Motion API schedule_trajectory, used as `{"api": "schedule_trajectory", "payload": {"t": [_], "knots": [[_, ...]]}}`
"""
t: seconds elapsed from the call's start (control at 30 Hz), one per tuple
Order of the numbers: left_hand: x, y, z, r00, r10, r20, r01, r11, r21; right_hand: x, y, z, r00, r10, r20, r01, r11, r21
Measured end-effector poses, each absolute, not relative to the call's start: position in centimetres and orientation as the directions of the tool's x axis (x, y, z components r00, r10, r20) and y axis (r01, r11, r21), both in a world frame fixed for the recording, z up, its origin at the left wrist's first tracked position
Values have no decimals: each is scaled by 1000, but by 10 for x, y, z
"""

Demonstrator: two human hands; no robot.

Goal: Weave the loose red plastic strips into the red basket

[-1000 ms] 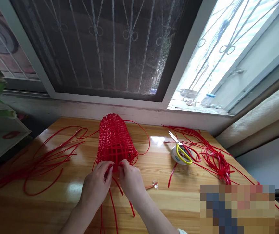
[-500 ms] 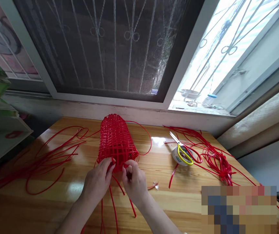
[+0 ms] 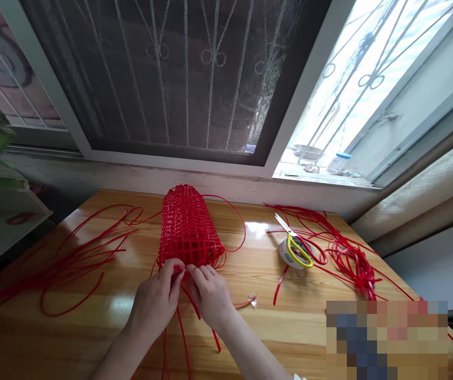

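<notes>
A red woven basket [image 3: 186,221] of plastic strips lies on its side on the wooden table, its open end toward me. At the near rim, my left hand [image 3: 161,295] pinches a red strip between thumb and index finger. My right hand [image 3: 210,295] is right beside it, its fingertips closed at the same spot and nearly touching the left ones. What the right fingers grip is mostly hidden, though a strip appears between the hands. Several loose strip ends [image 3: 184,338] hang down beneath both hands toward the table's near edge.
Scissors with yellow and red handles [image 3: 299,250] rest on a small white container [image 3: 289,258] to the right. A bundle of red strips [image 3: 360,269] lies beyond them. More strips [image 3: 79,264] spread over the left side. A window frame [image 3: 179,162] rises behind the table.
My right hand has moved left and turned palm-down, bringing its fingertips up to my left hand. The left hand has shifted slightly at the rim. The basket has stayed in place.
</notes>
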State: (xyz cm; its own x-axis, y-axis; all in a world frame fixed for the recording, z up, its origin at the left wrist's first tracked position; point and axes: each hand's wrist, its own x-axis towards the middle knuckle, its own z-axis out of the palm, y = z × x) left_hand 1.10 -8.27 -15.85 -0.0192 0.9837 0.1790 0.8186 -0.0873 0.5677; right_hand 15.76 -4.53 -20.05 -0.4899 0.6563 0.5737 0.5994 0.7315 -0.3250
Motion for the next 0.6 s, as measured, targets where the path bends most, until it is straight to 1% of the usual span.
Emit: {"api": "schedule_trajectory", "payload": {"t": [0.1,0.17,0.23,0.33,0.47,0.6], "knots": [[11,-89,-161,-23,965,261,814,-134,566,156,-43,-203,-455,651,608,610,725,-320],[11,-92,-163,-56,953,298,802,-135,582,155,-42,-205,-428,650,628,615,718,-324],[11,-93,-165,-119,945,305,785,-98,612,155,-42,-207,-416,641,645,611,722,-323],[11,-89,-166,-171,950,262,752,-46,657,155,-44,-207,-444,603,663,581,757,-299],[11,-75,-159,-63,981,185,712,-86,697,155,-47,-208,-496,541,679,535,807,-252],[11,-64,-151,36,992,123,702,-113,704,156,-48,-211,-494,511,703,516,823,-236]]}}
